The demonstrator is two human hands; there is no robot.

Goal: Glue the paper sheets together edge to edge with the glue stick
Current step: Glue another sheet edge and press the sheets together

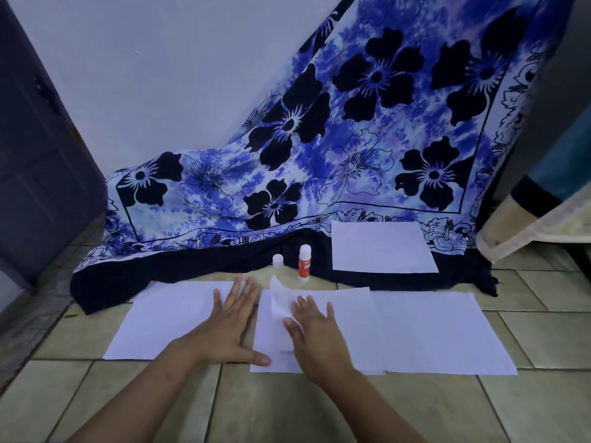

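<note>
The floor [287, 407] is made of pale greenish tiles. It ends at a white wall [160, 75]. A blue cloth [351, 139] with black flowers hangs down this wall, and its dark border lies on the far part of the floor. A dark door [38, 161] stands at the left side.

Three paper sheets lie flat in one row on the tiles, in the middle of the floor. The left sheet [172, 321] is beside the middle sheet [351, 324]. Whether their edges overlap I cannot tell, because the hand covers this place. The right edge of the middle sheet lies over the left edge of the right sheet [441, 334]. The far left corner of the middle sheet curls up from the floor. A fourth sheet [380, 246] rests on the dark border of the cloth, behind the row and to the right.

The glue stick [304, 265] stands upright at the edge of the cloth, just behind the middle sheet. Its small white cap [278, 261] stands apart, near its left side.

The left hand [228, 327] lies flat with straight fingers on the right edge of the left sheet, and its thumb reaches the middle sheet. The right hand [315, 334] presses flat on the left part of the middle sheet with fingers spread, next to the curled corner. Neither hand grips anything.
</note>
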